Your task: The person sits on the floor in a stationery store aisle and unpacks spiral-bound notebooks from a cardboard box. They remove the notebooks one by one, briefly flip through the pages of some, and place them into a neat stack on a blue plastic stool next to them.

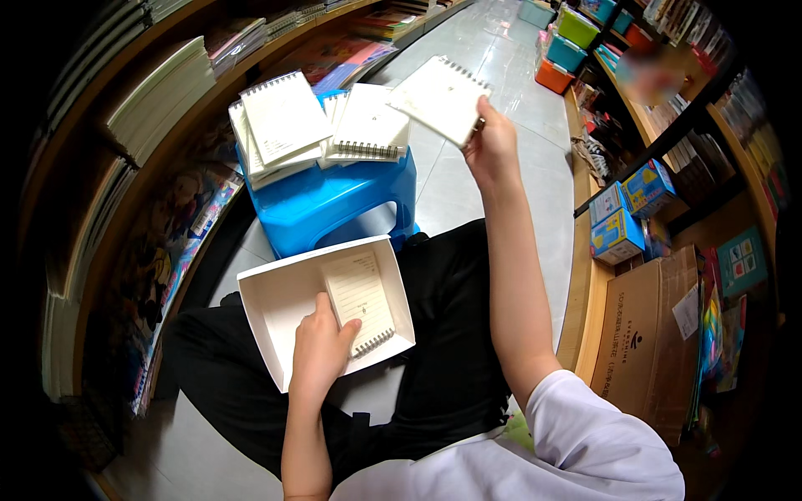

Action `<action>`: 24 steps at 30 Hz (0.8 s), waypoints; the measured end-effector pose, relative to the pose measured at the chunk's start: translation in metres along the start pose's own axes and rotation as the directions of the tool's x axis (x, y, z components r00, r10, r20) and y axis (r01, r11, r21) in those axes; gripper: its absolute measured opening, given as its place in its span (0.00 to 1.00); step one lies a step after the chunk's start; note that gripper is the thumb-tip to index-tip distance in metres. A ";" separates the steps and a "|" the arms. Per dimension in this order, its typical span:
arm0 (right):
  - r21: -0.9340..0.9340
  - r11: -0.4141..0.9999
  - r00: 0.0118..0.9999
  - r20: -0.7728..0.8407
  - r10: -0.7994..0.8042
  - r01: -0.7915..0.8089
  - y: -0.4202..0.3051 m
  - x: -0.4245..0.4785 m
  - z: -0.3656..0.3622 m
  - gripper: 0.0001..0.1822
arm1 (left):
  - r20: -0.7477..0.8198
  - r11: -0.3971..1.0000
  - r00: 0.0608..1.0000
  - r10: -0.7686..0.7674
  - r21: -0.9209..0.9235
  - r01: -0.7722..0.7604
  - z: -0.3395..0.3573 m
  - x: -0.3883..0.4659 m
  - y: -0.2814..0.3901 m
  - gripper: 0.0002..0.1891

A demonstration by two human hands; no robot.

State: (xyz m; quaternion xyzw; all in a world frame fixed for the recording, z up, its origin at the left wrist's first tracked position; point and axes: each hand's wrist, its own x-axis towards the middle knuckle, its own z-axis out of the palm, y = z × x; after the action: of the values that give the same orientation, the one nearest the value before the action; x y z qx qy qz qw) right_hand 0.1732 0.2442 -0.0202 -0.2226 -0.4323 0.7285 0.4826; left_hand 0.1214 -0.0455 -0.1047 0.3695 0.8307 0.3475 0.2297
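Observation:
My right hand [494, 141] holds a spiral-bound notepad [440, 97] by its edge, above the floor to the right of a blue plastic stool [313, 200]. Stacks of similar notepads lie on the stool seat, one pile at the left [285, 119] and another at the right [373, 122]. A white open box [269, 300] rests on my lap, tilted. Inside it, a lined spiral notepad [360, 294] lies at the right side, coil toward me. My left hand [322, 344] reaches into the box, with thumb and fingers at this notepad's left edge; whether it grips the pad is unclear.
Wooden shelves with books and magazines [166, 94] curve along the left. On the right stand more shelves, a cardboard carton [645, 338] and small blue boxes [617, 237]. Coloured storage bins [567, 50] are stacked farther back beside the grey tiled floor [532, 156].

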 end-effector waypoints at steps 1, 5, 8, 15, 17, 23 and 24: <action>-0.170 0.985 0.996 0.087 0.012 0.003 0.002 0.000 -0.006 0.16 | -0.004 1.000 1.000 0.009 0.003 -0.009 -0.002 0.000 0.002 0.12; -0.308 0.951 0.996 0.087 0.031 -0.003 0.022 0.008 -0.001 0.15 | -0.097 0.989 0.994 0.042 -0.139 -0.055 -0.020 -0.004 0.015 0.10; -0.421 0.907 0.989 0.138 0.046 0.017 0.027 0.015 0.011 0.15 | -0.193 0.883 0.979 0.067 -0.445 -0.148 -0.026 -0.006 0.007 0.08; -0.881 0.418 0.950 0.101 -0.296 0.224 0.049 0.037 0.019 0.21 | -0.346 0.397 0.932 0.107 -0.845 -0.359 -0.035 -0.010 -0.001 0.21; -0.917 0.308 0.875 0.080 -0.477 0.252 0.058 0.040 0.011 0.23 | -0.413 0.252 0.911 -0.013 -0.883 -0.397 -0.032 -0.009 0.019 0.20; -0.613 0.620 0.866 0.429 -0.259 0.489 0.005 -0.020 0.039 0.25 | -0.386 0.303 0.920 0.074 -0.870 -0.389 -0.038 -0.011 -0.003 0.23; -0.535 0.681 0.789 0.605 -0.102 0.499 -0.003 -0.036 0.045 0.24 | -0.383 0.335 0.920 0.087 -0.858 -0.389 -0.037 -0.011 -0.004 0.23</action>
State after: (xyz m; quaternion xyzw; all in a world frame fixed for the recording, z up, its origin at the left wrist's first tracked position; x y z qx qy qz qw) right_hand 0.1567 0.1939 0.0023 -0.0936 -0.8116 0.4598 0.3480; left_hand 0.1026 -0.0716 -0.0822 0.2452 0.4520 0.8270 0.2274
